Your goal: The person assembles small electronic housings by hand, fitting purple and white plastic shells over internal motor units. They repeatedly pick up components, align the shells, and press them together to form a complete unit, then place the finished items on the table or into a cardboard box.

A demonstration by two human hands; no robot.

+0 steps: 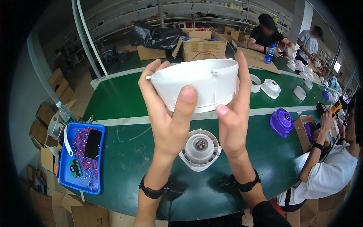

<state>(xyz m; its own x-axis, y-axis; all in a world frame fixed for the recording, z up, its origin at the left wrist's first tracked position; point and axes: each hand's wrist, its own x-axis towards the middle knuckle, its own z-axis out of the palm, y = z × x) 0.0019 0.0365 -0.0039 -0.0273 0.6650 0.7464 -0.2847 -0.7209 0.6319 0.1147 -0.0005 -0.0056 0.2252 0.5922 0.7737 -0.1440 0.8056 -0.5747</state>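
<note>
In front of me, above the green table, I hold up a white round plastic housing ring (204,85), slightly tilted, with small tabs along its rim. My left hand (166,121) grips its left side, thumb pressed on the near wall. On the right side my right hand (235,125) closes on it, thumb at the lower edge and fingers behind. A thin reddish wire shows over the far rim; where it is attached cannot be seen. Below, between my wrists, a white motor base (199,153) sits on the table, its round metal centre facing up.
At left, a blue tray (99,166) holds red-blue wires, a black phone (93,144) and a green circuit board (75,168). A purple housing (281,122) stands right. White housings (271,88) lie beyond the pale divider. A co-worker (332,170) works close at right; others sit farther back.
</note>
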